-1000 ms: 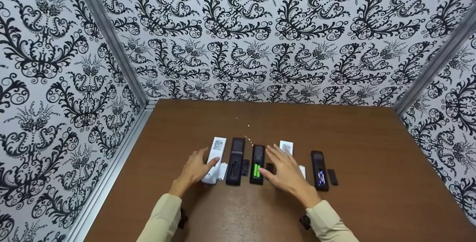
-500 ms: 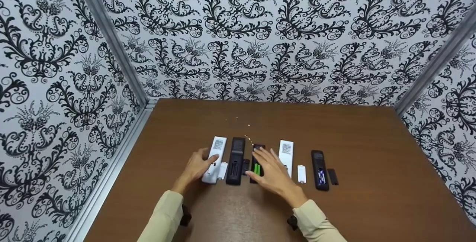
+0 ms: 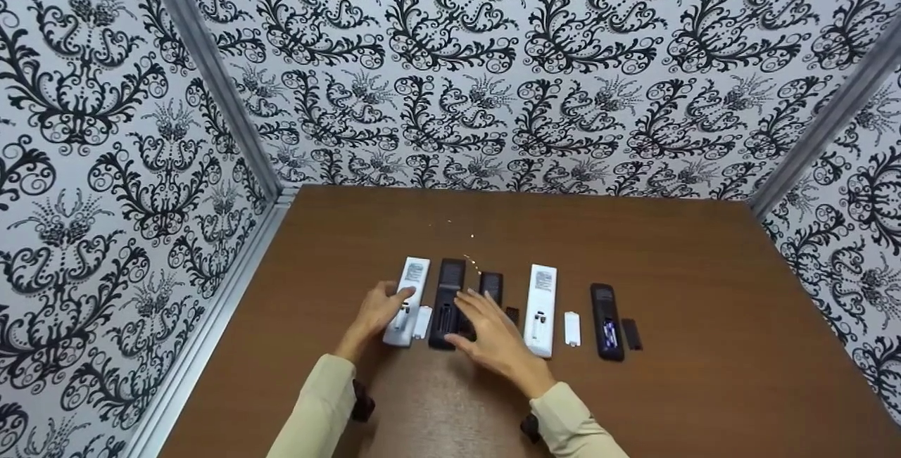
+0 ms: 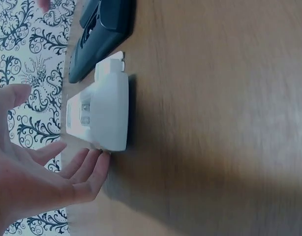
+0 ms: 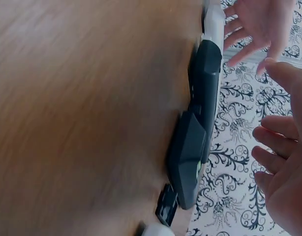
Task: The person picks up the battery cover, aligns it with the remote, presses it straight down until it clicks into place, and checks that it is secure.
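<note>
Several remote controls lie back side up in a row. My left hand (image 3: 374, 312) is at the leftmost white remote control (image 3: 415, 274). In the left wrist view its fingertips touch the side of that remote, and the thumb stands off it. My right hand (image 3: 496, 338) hovers, fingers spread, over a large black remote control (image 3: 451, 274) and a smaller black remote control (image 3: 493, 282). The right wrist view shows this right hand (image 5: 288, 157) apart from the remotes, holding nothing. Its back hides most of the smaller remote's battery bay in the head view.
Farther right lie a second white remote control (image 3: 542, 293) with an uncovered bay and a black remote control (image 3: 602, 302) with batteries in it. Loose covers, such as a white cover (image 3: 572, 329) and a black cover (image 3: 631, 335), lie beside them. Patterned walls surround the table (image 3: 676, 254).
My right hand has swept left, from beside the second white remote control to above the two middle black ones. The left hand has stayed at the leftmost white remote control.
</note>
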The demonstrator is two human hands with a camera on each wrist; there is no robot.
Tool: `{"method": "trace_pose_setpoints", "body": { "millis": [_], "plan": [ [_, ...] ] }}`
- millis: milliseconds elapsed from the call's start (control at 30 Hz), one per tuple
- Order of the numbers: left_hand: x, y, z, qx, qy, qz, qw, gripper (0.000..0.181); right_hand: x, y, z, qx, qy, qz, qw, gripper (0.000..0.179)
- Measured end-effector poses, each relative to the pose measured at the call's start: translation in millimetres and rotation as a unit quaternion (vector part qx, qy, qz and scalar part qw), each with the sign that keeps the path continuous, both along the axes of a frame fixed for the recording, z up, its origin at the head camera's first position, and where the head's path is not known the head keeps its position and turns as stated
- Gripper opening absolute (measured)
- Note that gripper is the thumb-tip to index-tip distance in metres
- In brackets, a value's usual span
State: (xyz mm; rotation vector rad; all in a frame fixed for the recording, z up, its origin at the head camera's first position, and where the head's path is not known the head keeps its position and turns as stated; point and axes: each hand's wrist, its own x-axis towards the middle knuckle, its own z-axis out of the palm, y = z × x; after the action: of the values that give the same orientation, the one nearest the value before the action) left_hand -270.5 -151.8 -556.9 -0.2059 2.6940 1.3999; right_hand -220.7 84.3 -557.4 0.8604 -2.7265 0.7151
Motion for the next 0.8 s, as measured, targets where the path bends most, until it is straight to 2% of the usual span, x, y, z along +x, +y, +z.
{"method": "trace_pose_setpoints", "body": {
  "millis": [267, 433, 633, 800],
  "plan": [
    [-2.1, 6.0, 2.0, 0.012, -0.007, 0.021, 0.9997, 0.064, -1.3, -16.3, -5.8, 0.028, 0.001, -0.001, 0.9996, 0.064],
    [-4.3, 11.3, 1.2, -0.011, 0.003, 0.027, 0.9996, 0.053, -1.9, -27.2, -8.0, 0.035, 0.005, 0.01, 0.9993, 0.061],
    [-5.1, 17.7, 1.2, -0.054, 0.02, 0.03, 0.9979, 0.051, -3.8, -38.0, -12.4, 0.06, -0.016, 0.019, 0.9979, 0.059],
    [-8.7, 19.2, 5.4, -0.07, 0.02, 0.03, 0.9969, 0.048, -7.7, -46.8, -13.2, 0.07, -0.019, 0.018, 0.9972, 0.057]
  ]
}}
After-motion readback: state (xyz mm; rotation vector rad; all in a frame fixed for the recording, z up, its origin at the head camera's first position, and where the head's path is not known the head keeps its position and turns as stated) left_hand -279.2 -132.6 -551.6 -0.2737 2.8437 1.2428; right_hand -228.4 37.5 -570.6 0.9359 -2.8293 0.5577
